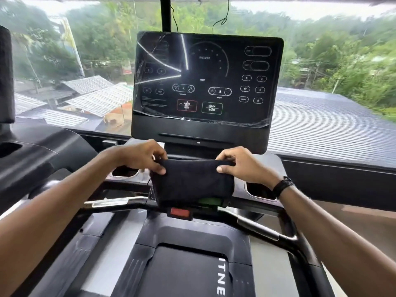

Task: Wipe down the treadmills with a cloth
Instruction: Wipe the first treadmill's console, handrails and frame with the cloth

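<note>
A dark folded cloth (192,182) hangs in front of me over the treadmill's console deck. My left hand (139,156) pinches its top left corner and my right hand (242,166) pinches its top right corner, so the cloth is stretched between them. Behind the cloth rises the treadmill's black display panel (207,82), dark, with printed buttons and a cracked or peeling film at its left side. The treadmill belt (182,273) runs below. A red stop button (180,212) sits just under the cloth.
Handlebars (263,230) curve out on both sides of the console, with cup holders (260,191) left and right. A second machine's console (32,151) stands at the left. A large window (332,61) with trees and roofs lies straight ahead.
</note>
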Demonstrator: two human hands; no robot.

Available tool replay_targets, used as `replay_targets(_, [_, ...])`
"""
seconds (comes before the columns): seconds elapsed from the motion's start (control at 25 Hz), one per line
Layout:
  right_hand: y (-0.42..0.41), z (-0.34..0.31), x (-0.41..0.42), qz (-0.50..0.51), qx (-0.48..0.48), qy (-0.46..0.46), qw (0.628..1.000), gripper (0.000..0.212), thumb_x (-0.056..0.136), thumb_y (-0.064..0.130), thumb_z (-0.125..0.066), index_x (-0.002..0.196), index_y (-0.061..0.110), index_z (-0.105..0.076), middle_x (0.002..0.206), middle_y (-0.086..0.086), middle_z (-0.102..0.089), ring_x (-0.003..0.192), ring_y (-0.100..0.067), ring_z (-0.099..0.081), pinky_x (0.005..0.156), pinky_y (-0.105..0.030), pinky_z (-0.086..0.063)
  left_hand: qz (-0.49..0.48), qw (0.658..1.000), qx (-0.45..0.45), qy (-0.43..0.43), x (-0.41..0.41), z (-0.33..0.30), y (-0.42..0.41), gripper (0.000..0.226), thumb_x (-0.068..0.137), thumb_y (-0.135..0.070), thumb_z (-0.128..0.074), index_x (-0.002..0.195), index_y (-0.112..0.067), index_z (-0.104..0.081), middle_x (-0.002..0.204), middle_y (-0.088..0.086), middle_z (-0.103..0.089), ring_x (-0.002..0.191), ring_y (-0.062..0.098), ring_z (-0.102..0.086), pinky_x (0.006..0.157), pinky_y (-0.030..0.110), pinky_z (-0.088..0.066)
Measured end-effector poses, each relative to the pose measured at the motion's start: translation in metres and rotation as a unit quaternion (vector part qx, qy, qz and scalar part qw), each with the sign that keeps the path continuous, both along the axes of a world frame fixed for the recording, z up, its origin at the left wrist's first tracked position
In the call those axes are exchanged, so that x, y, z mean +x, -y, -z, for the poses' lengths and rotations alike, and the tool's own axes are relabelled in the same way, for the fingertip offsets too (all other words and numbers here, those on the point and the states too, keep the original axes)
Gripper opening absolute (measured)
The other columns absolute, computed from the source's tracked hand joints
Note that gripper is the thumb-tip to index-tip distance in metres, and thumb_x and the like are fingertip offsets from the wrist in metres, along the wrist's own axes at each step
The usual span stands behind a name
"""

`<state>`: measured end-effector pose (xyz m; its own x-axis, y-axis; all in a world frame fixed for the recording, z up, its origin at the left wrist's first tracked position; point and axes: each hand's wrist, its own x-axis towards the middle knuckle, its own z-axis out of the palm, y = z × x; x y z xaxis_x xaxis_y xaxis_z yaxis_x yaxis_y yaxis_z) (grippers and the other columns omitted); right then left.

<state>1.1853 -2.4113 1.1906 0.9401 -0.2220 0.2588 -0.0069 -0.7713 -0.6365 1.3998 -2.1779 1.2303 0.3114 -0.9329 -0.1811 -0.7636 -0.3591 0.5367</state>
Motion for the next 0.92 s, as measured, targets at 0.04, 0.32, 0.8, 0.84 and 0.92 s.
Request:
replay_targets(0.04, [0.005, -0.008, 0.008, 0.001, 0.0, 0.005, 1.0, 0.008, 0.083, 0.008, -0.076, 0.09, 0.011, -0.073, 0.087, -0.004, -0.075, 0.084, -0.025, -0.069, 0.08, -0.036, -0.052, 0.001, 1.0, -0.01, 0.003, 0.015, -0.005, 0.008, 0.013, 0.081, -0.009, -0.08, 0.079, -0.015, -0.069, 0.064, -0.005, -0.063, 0.051, 0.009, -0.055, 0.045, 0.026, -0.045])
replay_targets(0.32, [0.035, 0.016, 0.099, 0.18, -0.276, 0.047, 0.943, 0.022, 0.078, 0.01, -0.074, 0.096, 0.016, -0.062, 0.092, 0.001, -0.066, 0.087, -0.025, -0.061, 0.075, -0.039, -0.044, -0.071, 0.927, -0.15, 0.336, 0.088, 0.046, 0.083, 0.025, 0.081, -0.023, -0.073, 0.104, -0.02, -0.066, 0.105, 0.005, -0.058, 0.105, 0.03, -0.056, 0.074, 0.041, -0.048])
replay_targets(0.8, [0.027, 0.147, 0.197, -0.113, -0.415, -0.206, 0.879, 0.054, 0.104, 0.044, -0.032, 0.154, 0.025, -0.032, 0.162, -0.015, -0.027, 0.148, -0.03, -0.029, 0.119, -0.045, -0.031, -0.052, 0.982, -0.105, 0.148, 0.181, 0.162, 0.046, 0.036, 0.084, -0.027, -0.066, 0.12, -0.032, -0.063, 0.117, -0.009, -0.066, 0.107, 0.024, -0.065, 0.082, 0.038, -0.054])
replay_targets(0.84, [0.026, 0.149, 0.207, -0.104, -0.43, -0.199, 0.874, 0.054, 0.105, 0.033, -0.034, 0.157, 0.022, -0.025, 0.165, -0.015, -0.017, 0.152, -0.029, -0.019, 0.122, -0.044, -0.023, -0.06, 0.98, -0.117, 0.148, 0.184, 0.164, 0.043, 0.034, 0.087, -0.028, -0.065, 0.121, -0.03, -0.063, 0.117, -0.009, -0.066, 0.107, 0.023, -0.065, 0.081, 0.037, -0.053])
replay_targets(0.92, [0.019, 0.145, 0.237, -0.077, -0.458, -0.186, 0.866, 0.071, 0.092, 0.008, -0.036, 0.159, 0.018, -0.015, 0.167, -0.015, -0.005, 0.154, -0.028, -0.007, 0.124, -0.044, -0.016, -0.075, 0.977, -0.143, 0.142, 0.192, 0.169, 0.038, 0.03, 0.091, -0.032, -0.061, 0.121, -0.029, -0.063, 0.117, -0.01, -0.066, 0.105, 0.022, -0.065, 0.08, 0.035, -0.05])
